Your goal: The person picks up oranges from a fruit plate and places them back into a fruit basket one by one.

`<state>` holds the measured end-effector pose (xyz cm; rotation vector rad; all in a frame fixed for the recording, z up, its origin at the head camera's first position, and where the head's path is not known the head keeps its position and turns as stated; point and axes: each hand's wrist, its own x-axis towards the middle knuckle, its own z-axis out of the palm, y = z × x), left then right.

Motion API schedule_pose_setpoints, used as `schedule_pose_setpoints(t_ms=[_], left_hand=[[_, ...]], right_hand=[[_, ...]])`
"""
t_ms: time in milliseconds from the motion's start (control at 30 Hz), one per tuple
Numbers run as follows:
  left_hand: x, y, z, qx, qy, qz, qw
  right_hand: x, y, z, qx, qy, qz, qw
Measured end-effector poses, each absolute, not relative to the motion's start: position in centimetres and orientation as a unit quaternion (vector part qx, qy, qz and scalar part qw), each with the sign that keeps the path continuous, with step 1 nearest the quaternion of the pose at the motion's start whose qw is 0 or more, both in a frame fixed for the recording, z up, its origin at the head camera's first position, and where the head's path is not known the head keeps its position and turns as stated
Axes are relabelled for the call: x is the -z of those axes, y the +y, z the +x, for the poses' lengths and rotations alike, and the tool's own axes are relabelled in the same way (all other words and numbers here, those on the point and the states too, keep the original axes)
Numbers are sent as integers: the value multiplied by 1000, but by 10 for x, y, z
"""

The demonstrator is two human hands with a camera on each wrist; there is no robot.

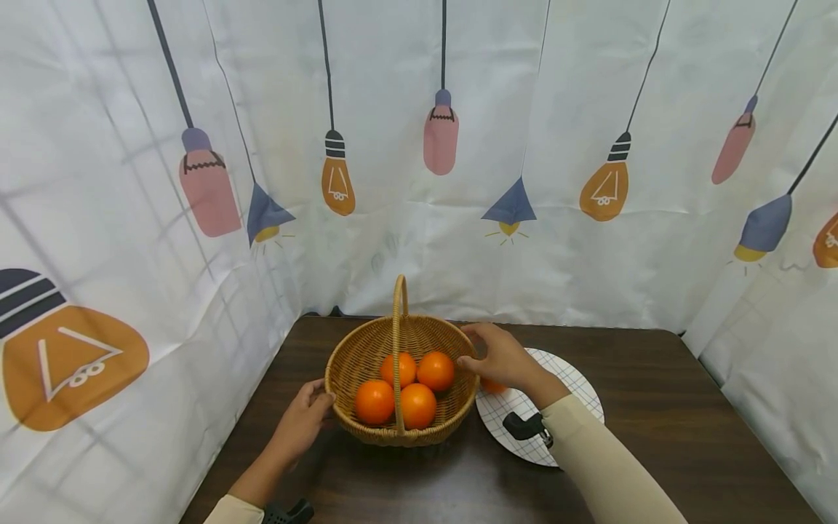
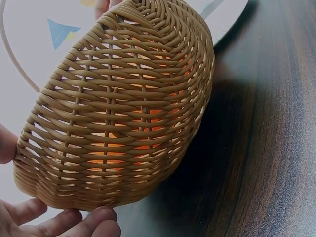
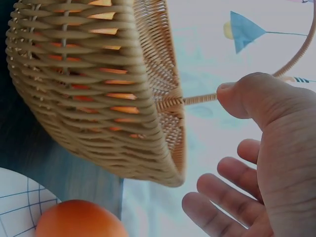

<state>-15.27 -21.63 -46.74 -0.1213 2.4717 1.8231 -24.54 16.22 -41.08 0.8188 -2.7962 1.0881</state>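
A wicker basket (image 1: 425,438) with a tall arched handle (image 1: 396,349) stands on the dark wooden table, several oranges (image 1: 374,402) inside it. My left hand (image 1: 302,422) grips its left end. In the left wrist view the thumb (image 2: 6,145) is at the rim and the fingers (image 2: 74,224) lie along the outer wicker. At the right end my right hand (image 1: 507,358) hovers by the rim, thumb and fingers spread. The right wrist view shows a gap between those fingers and the basket, with nothing held. One orange (image 3: 79,220) lies on a plate, partly hidden by my right hand in the head view.
The round white plate (image 1: 576,375) has a blue grid pattern and sits right of the basket, under my right forearm. Table surface (image 1: 661,415) extends to its right. A white curtain (image 1: 380,247) printed with lamps hangs behind and along both sides.
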Motion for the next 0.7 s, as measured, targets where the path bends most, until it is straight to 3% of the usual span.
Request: schedule_pose_setpoints(t_ms=[700], left_hand=[[468, -216, -153, -598, 800, -38, 32]], right_hand=[[431, 195, -241, -333, -916, 223, 19]])
